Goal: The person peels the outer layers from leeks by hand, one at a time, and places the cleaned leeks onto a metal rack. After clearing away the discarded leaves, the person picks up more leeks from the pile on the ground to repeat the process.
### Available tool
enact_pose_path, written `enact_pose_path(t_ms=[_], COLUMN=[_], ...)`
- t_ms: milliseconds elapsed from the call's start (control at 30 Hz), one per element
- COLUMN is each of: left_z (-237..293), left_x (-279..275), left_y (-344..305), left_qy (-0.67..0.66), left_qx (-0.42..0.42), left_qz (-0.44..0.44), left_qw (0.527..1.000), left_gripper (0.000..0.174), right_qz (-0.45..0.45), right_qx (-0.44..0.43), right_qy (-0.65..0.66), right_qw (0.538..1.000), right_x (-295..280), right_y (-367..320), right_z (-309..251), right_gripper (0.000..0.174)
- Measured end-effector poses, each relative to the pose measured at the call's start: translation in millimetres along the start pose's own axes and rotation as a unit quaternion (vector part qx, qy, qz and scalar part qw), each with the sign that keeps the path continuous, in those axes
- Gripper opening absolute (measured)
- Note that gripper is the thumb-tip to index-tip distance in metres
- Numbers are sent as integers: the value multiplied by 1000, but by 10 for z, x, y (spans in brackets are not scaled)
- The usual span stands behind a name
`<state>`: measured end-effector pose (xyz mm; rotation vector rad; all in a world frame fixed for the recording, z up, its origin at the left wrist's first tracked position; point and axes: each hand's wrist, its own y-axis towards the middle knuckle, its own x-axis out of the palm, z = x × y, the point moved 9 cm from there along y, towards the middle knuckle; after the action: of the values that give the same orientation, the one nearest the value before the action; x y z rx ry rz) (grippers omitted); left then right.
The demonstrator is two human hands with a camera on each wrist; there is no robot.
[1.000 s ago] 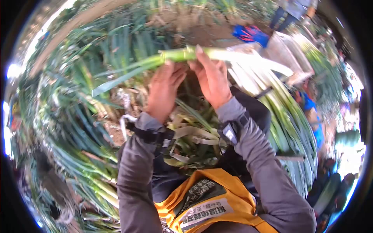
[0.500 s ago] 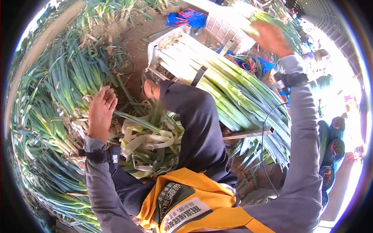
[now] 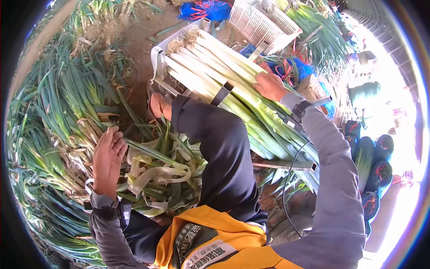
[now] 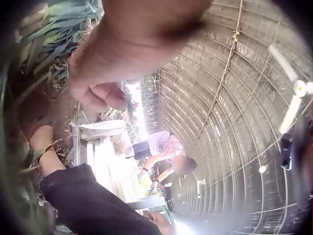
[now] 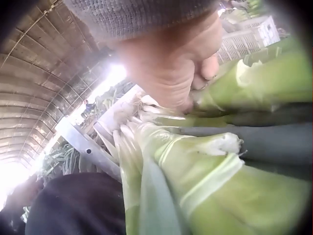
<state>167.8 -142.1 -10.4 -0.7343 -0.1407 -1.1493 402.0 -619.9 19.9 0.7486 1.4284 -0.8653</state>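
Note:
My right hand is on the far side of a pile of long green onions, white ends away and leaves toward me. In the right wrist view its curled fingers grip a green onion at the top of the pile. Cut leaf stubs show on a neighbouring stalk. My left hand hovers with relaxed, slightly bent fingers and nothing in them, beside a heap of peeled leaves. The left wrist view shows its fingers loosely bent.
The pile lies in a metal rack beside my bent knee. Unpeeled green onions cover the ground at left. A white plastic basket and a blue bundle lie beyond. Another person bends over at the rack's far side.
Both hands held one green onion up in front; the left let go and moved left and down. The right carried it over the rack and down onto the pile.

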Motion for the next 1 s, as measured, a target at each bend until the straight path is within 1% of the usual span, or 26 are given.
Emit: enact_pose_path(t_ms=[33, 67, 100, 133, 167, 233, 267, 300, 333, 367, 433, 500, 533, 567, 633, 667, 700, 733, 767, 833, 867, 933, 967, 1000], left_z=[-19, -34, -59, -76, -76, -75, -83, -85, -85, -72, 13, 139, 261, 379, 595, 667, 789, 917, 985, 1155, 1212, 1259, 1273, 1296], left_x=[24, 67, 65, 59, 70, 105, 108, 85, 94, 75, 116, 105, 96, 68, -98, -267, -370, -453, -569, -800, -900, -1132, -1222, -1308], left_y=[19, 29, 44, 55, 60, 24, -5, -30, -44, -51, -77, -57, -96, -147, -245, -337, -418, -476, -534, -675, -726, -784, -799, -848], left_qy=[4, 25, 25, 30, 35, 42, 41, 40, 28, 28, 52, 47, 31, 15, -16, -17, -35, -54, -60, -79, -88, -115, -140, -143], left_qx=[-10, -23, -30, -31, -32, -38, -39, -40, -46, -44, -22, 4, 28, 52, 81, 88, 120, 151, 158, 198, 206, 209, 215, 219], left_qz=[-13, -25, -22, -19, -17, -5, -7, -7, -34, -26, -25, -38, -28, -15, -15, 10, 10, 4, 10, 7, 16, 21, 26, 57], left_qw=[1000, 999, 999, 999, 999, 998, 998, 998, 998, 998, 998, 998, 999, 998, 996, 996, 992, 987, 986, 977, 974, 971, 966, 963], left_gripper=[29, 29, 29, 29, 29, 29, 29, 29, 30, 30, 33, 34, 34, 33, 30, 30, 28, 26, 26, 26, 22, 21, 19, 20], right_qz=[-8, 3, 15, 22, 18, -28, -29, -46, -62, -63, -33, -50, -65, -84, -148, -186, -225, -243, -239, -189, -137, -133, -140, -148], right_qx=[2, 11, 19, 7, 8, -35, -39, -36, -35, -43, -99, -152, -98, -82, -51, -24, 8, 29, 36, 32, 39, 18, -21, -62], right_qy=[1, -8, -18, -7, -6, 23, 24, -4, -32, -28, 0, -19, -17, -9, 57, 112, 173, 227, 259, 235, 222, 257, 308, 356], right_qw=[1000, 1000, 1000, 1000, 1000, 999, 999, 998, 997, 997, 994, 987, 993, 993, 986, 976, 959, 942, 935, 953, 965, 957, 941, 921], right_x=[77, 133, 168, 161, 136, 140, 164, 224, 301, 388, 435, 433, 483, 514, 522, 494, 443, 304, 96, -670, -1016, -1549, -1701, -1798], right_y=[17, 37, 49, 26, 36, 78, 121, 156, 178, 218, 259, 243, 284, 310, 284, 242, 172, 108, 47, 23, 21, -14, -64, -103], right_z=[-9, -16, -15, -54, -37, -75, -64, -64, -46, 31, 88, 76, 185, 257, 357, 407, 438, 417, 338, -390, -713, -1562, -2031, -2485], right_gripper=[28, 26, 23, 21, 21, 14, 14, 17, 20, 20, 17, 19, 20, 21, 26, 29, 33, 37, 42, 39, 36, 39, 39, 39])
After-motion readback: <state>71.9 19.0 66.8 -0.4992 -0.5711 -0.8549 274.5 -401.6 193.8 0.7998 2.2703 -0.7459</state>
